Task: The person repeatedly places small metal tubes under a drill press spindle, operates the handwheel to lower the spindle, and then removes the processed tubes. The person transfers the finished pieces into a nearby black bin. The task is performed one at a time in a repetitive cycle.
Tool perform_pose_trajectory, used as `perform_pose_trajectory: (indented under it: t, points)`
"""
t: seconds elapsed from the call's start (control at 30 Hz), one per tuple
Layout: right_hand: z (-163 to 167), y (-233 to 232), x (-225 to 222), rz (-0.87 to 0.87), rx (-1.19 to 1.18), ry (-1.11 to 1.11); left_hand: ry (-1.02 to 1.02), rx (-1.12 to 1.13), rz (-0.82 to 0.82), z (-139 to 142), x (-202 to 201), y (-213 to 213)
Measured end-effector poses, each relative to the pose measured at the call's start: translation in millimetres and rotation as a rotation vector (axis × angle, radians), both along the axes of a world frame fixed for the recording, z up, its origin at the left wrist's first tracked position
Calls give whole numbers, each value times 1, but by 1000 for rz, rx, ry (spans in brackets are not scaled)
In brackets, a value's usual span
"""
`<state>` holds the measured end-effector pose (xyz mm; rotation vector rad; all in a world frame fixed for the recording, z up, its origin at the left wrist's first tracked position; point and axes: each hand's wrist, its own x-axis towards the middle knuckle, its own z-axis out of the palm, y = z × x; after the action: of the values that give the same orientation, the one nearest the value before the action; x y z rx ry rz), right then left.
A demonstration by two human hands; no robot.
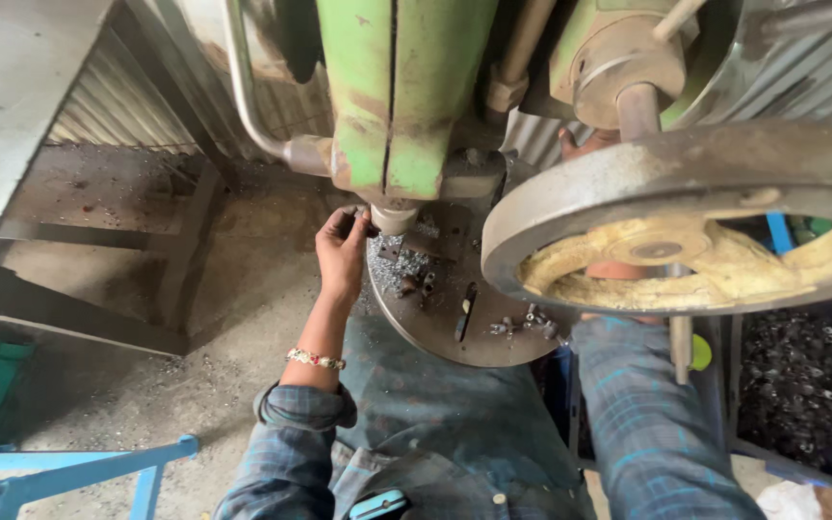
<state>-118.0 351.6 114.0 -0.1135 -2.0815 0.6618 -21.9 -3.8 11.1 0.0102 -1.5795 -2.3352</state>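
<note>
A: Where is the left hand (341,252)?

B: At the left edge of the round plate (435,332), just under the ram (395,218) of the green press (397,96). Its fingers (356,223) are curled together at the ram's tip; I cannot tell whether they pinch a part.

A: And the right hand (585,143)?

B: Mostly hidden behind the flywheel (686,183); only a bit shows near the shaft. I cannot tell how its fingers sit.

A: What lies on the plate?

B: Small metal pieces (416,281) near the ram, more (529,321) towards the right sleeve. A bin of parts (790,380) stands well right, under the flywheel.
</note>
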Motion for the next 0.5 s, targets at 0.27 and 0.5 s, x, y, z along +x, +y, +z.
perform_pose_trajectory:
  t: [0.27, 0.5]
  points:
    - [-44, 0, 102, 126, -2, -272, 25, 152, -53, 0, 14, -26]
    - [-65, 17, 170, 129, 224, -265, -181, 45, 161, -3, 10, -26]
